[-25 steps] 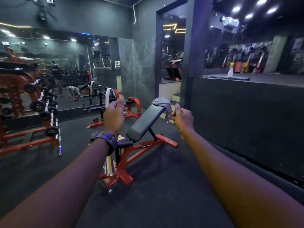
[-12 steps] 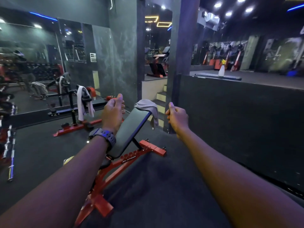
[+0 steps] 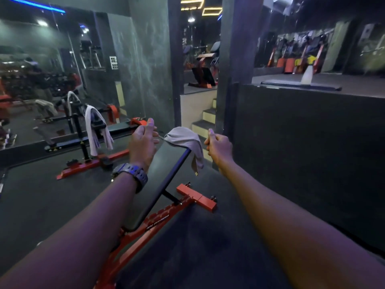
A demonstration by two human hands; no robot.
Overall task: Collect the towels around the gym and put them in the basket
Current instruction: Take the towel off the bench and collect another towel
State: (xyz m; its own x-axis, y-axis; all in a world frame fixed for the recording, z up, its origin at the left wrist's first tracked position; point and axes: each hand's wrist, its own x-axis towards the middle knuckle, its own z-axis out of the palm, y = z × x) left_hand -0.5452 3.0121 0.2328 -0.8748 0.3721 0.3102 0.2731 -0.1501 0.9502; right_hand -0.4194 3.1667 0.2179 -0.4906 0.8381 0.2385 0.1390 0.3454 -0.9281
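Observation:
A grey towel (image 3: 185,140) is draped over the raised top end of an inclined black bench pad (image 3: 160,180) on a red frame. My left hand (image 3: 142,142), with a dark watch on the wrist, hovers just left of the towel with its fingers curled and empty. My right hand (image 3: 218,146) is a loose fist just right of the towel, not touching it. A second, white towel (image 3: 93,130) hangs over a black machine further left. No basket is in view.
A wall mirror (image 3: 41,80) fills the left side behind a red and black machine (image 3: 83,159). Steps (image 3: 205,122) rise beyond the bench. A dark half-wall (image 3: 302,153) on the right carries a spray bottle (image 3: 308,74). Dark rubber floor surrounds the bench.
I have come closer to the bench, so the grey towel and both hands look larger. The view has swung right; the barbell racks at the left have left the frame.

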